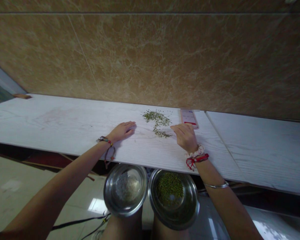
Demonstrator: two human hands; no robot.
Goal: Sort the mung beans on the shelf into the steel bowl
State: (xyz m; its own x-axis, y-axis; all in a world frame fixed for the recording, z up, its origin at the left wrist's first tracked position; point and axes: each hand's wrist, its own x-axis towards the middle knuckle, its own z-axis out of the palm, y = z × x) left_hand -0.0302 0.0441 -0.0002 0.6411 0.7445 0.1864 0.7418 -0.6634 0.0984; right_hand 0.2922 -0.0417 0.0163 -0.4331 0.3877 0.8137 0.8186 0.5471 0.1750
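Small green beans, like mung beans point(157, 117), lie scattered on the white wood-grain tabletop point(65, 123), trailing down to a darker patch nearer the front. My left hand point(122, 130) rests palm down on the table to their left, fingers stretched out and holding nothing. At the right edge of the beans is my right hand point(186, 136), its fingers curled and pressed together at the tips. Whatever the fingertips may hold is too small to make out. A steel bowl point(195, 208) with many green beans sits on my right leg. Another steel bowl point(107, 196) with pale contents sits on my left leg.
A phone point(188, 117) with a lit screen lies just beyond my right hand. Behind the table rises a brown marbled wall point(140, 60). A small brown block point(22, 96) lies at the far left corner. Dark straps point(77, 221) hang at lower left, above the tiled floor.
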